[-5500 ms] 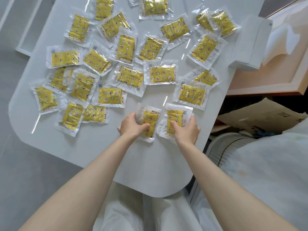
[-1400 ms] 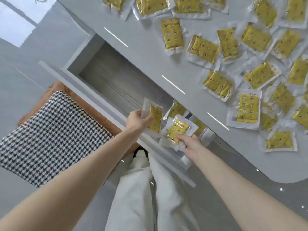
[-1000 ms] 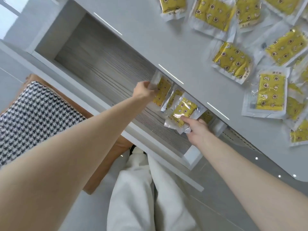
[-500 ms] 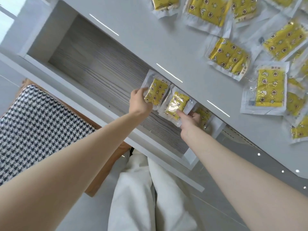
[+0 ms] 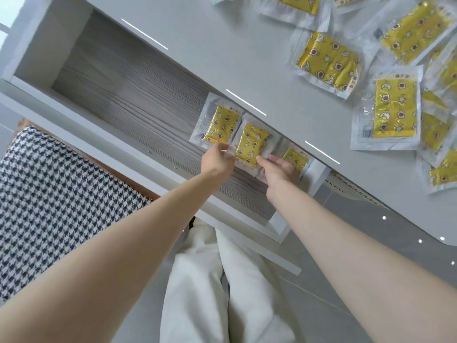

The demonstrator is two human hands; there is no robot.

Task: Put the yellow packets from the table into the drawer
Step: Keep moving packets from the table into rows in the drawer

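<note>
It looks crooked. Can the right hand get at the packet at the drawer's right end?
Probably yes: the right hand lies right beside that packet with nothing between them, though the table edge hangs close over it.

A pale grey floor (image 5: 333, 280) is spreading under everything, glossy, with a thin joint line running across it and small bright dots of light (image 5: 384, 217) glinting on it at the right. At the left a chair (image 5: 26, 123) with a brown frame is standing close by, its cushion (image 5: 57, 194) showing a black-and-white houndstooth weave. The white table (image 5: 222, 53) is crossing the view diagonally from upper left to lower right, its smooth top catching three thin white streaks of reflected light (image 5: 246, 102). A bright white patch (image 5: 3, 11) is glowing in the upper left corner; whether it is a window or a reflection cannot be told
</note>
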